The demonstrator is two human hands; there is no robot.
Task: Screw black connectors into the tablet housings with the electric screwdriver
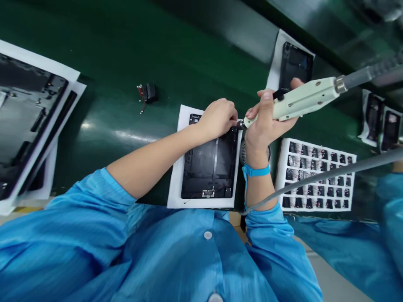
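A black tablet back shell [210, 164] lies on a white foam sheet [175, 184] on the green belt in front of me. My left hand [217, 118] rests on the shell's far edge with its fingers curled and pinched together at the tip of the tool; what they pinch is hidden. My right hand [264, 121] is wrapped round a cream electric screwdriver [302, 100], whose metal tip points left at the shell's far right corner. A grey hose runs from the tool's rear up to the right. A blue wrist strap [255, 171] circles my right wrist.
A white tray [316, 175] of several small black parts lies to the right. A loose small black part [147, 93] sits on the belt [126, 54] at the left. Larger shells on foam [28, 121] lie far left, others [295, 63] farther back and right. Another person's blue sleeve [390, 218] is at the right edge.
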